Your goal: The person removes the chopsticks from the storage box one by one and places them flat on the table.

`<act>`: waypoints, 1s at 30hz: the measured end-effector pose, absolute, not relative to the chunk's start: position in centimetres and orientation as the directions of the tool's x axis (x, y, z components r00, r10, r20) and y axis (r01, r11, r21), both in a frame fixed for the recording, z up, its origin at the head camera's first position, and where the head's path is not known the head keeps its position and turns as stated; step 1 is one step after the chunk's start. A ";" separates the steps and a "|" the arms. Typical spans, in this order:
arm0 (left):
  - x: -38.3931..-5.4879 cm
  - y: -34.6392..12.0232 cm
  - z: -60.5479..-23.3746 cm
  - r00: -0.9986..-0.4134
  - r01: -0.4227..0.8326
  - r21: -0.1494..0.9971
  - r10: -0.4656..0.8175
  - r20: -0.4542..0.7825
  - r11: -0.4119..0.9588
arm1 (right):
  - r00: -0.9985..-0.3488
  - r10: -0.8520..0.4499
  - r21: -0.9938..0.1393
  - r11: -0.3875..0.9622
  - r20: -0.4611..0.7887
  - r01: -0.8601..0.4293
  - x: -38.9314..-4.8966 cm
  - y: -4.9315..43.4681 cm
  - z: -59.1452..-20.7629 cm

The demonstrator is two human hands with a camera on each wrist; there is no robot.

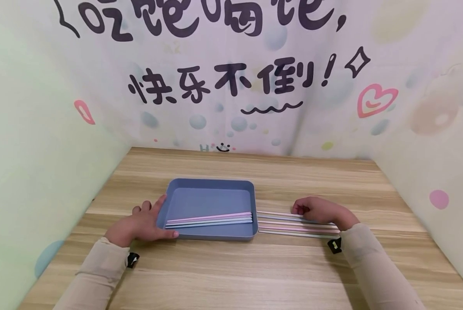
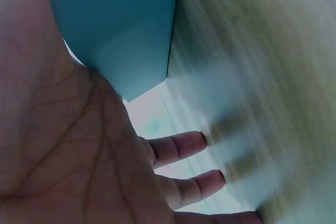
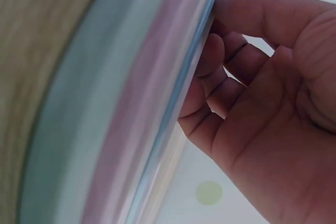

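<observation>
A blue-grey rectangular tray [image 1: 212, 184] lies on the table with several pastel chopsticks [image 1: 212, 219] along its front side. My left hand [image 1: 144, 221] rests at its left end, thumb over the front corner and fingers spread along the left rim. In the left wrist view the tray's outer side [image 2: 118, 30] touches the palm, and the fingers reach out straight. Right of the tray lie more chopsticks [image 1: 285, 229], pink, blue, cream and pale green. Over their far side my right hand [image 1: 322, 211] pinches a chopstick with curled fingers; which one is partly hidden.
The wood-grain table [image 1: 231, 271] extends in front of and behind the tray. A printed cloth [image 1: 223, 125] hangs behind the table's back edge, with side panels [image 1: 429, 129] at left and right.
</observation>
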State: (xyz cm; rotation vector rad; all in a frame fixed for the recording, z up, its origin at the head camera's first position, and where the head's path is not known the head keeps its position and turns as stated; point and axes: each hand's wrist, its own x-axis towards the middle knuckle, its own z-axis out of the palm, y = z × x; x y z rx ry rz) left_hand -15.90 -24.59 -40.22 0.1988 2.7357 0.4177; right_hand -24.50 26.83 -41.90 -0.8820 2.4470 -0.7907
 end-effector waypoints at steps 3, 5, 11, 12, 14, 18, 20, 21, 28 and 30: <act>-16.0 -24.6 -40.4 -0.925 0.082 0.313 0.189 -0.331 0.946 | -0.718 -0.669 -0.626 0.648 -0.195 -0.434 -24.5 26.8 -41.9; -16.1 -24.6 -40.6 -0.925 0.083 0.308 0.188 -0.330 0.948 | -0.717 -0.667 -0.622 0.652 -0.200 -0.433 -24.5 26.8 -41.8; -16.1 -24.8 -40.7 -0.923 0.082 0.311 0.190 -0.334 0.947 | -0.700 -0.683 -0.620 0.646 -0.209 -0.445 -24.6 26.7 -41.1; -16.1 -24.8 -40.7 -0.923 0.079 0.310 0.187 -0.336 0.947 | -0.700 -0.683 -0.616 0.647 -0.207 -0.449 -24.6 26.6 -40.9; -16.0 -24.7 -40.6 -0.923 0.076 0.310 0.184 -0.338 0.948 | -0.703 -0.683 -0.601 0.651 -0.198 -0.463 -24.6 26.3 -40.6; -16.0 -24.6 -40.6 -0.923 0.072 0.313 0.183 -0.340 0.947 | -0.701 -0.693 -0.569 0.649 -0.168 -0.505 -24.9 25.2 -40.1; -15.9 -24.6 -40.5 -0.922 0.072 0.316 0.184 -0.340 0.946 | -0.695 -0.702 -0.565 0.641 -0.158 -0.519 -25.1 24.4 -39.7; -15.9 -24.6 -40.5 -0.922 0.075 0.318 0.187 -0.339 0.945 | -0.692 -0.705 -0.562 0.639 -0.155 -0.525 -25.2 24.0 -39.6; -15.9 -24.6 -40.3 -0.922 0.068 0.317 0.181 -0.342 0.946 | -0.687 -0.720 -0.574 0.604 -0.095 -0.553 -25.7 20.1 -38.0; -15.9 -24.6 -40.3 -0.922 0.066 0.320 0.180 -0.342 0.945 | -0.682 -0.726 -0.580 0.594 -0.087 -0.558 -25.7 18.9 -37.6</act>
